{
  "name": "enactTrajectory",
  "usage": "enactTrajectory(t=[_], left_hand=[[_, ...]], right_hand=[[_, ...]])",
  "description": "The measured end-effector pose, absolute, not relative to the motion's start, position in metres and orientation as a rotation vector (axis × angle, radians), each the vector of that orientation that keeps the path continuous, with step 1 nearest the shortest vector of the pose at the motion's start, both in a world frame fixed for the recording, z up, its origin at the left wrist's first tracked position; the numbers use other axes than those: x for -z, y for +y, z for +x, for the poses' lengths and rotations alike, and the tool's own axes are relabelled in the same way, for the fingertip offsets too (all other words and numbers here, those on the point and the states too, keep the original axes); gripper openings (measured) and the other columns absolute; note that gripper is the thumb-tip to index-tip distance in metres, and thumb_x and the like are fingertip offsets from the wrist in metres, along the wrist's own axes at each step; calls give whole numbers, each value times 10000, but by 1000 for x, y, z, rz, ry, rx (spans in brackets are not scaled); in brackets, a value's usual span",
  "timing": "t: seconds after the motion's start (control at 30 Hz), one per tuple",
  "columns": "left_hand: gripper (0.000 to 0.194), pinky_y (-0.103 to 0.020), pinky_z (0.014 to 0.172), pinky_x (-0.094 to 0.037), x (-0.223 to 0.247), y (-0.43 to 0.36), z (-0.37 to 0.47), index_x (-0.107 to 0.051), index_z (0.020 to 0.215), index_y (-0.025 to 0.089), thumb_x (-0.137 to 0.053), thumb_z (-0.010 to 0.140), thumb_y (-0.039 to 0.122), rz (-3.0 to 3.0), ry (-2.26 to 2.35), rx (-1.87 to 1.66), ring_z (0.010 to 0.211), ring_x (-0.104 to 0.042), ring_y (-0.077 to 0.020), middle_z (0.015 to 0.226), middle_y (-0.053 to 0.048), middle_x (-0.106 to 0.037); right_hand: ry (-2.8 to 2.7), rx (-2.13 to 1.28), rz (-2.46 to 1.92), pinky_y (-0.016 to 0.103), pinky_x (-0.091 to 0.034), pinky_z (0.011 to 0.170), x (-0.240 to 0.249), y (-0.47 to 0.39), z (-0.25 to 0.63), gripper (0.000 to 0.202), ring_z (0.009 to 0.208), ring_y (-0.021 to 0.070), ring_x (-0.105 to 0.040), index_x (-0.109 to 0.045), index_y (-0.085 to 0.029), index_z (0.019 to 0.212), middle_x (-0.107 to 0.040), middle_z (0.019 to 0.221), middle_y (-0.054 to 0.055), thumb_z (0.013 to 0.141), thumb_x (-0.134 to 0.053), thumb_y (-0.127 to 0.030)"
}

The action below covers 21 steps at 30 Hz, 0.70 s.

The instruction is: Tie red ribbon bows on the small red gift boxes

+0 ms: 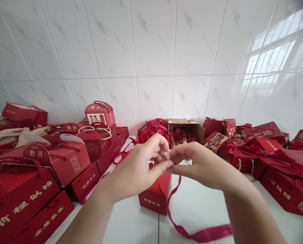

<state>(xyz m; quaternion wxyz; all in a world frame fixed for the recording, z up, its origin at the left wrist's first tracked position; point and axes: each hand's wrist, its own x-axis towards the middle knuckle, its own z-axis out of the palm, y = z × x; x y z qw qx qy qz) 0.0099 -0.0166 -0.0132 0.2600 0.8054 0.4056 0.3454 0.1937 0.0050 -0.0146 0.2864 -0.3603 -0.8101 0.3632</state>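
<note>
A small red gift box (153, 200) with gold characters stands on the white tabletop in front of me, partly hidden behind my hands. Above it, my left hand (147, 162) is closed in a pinch, its thumb and fingertips meeting those of my right hand. My right hand (193, 166) pinches too, fingers curled. A dark red ribbon (175, 222) hangs from between the hands, passes along the box's right side and trails over the table. The bit of ribbon at the fingertips is mostly hidden.
Stacked red gift boxes (75, 164) with rope handles fill the left side, with another person's hands (21, 135) beyond. A heap of red ribbon (153, 130) and an open cardboard box (199, 130) sit by the tiled wall. Ribbon-tied boxes (288, 186) crowd the right.
</note>
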Motion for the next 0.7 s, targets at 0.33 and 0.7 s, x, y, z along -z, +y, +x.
enactTrajectory(t=[0.33, 0.7], left_hand=[[125, -220, 607, -494, 8, -19, 2, -496, 896, 241, -605, 836, 256, 2208, 1232, -1041, 634, -593, -81, 887, 30, -599], [220, -294, 607, -446, 26, 6, -11, -595, 923, 280, -499, 742, 199, 2369, 1663, -411, 836, -616, -225, 936, -8, -650]], right_hand=[[-2169, -819, -1050, 254, -433, 624, 13, 0, 198, 248, 694, 142, -573, -732, -211, 782, -675, 734, 11, 851, -563, -379], [-2268, -656, -1358, 248, -219, 440, 33, 23, 193, 331, 476, 87, -278, -372, -186, 531, -369, 515, -27, 810, -520, -285]])
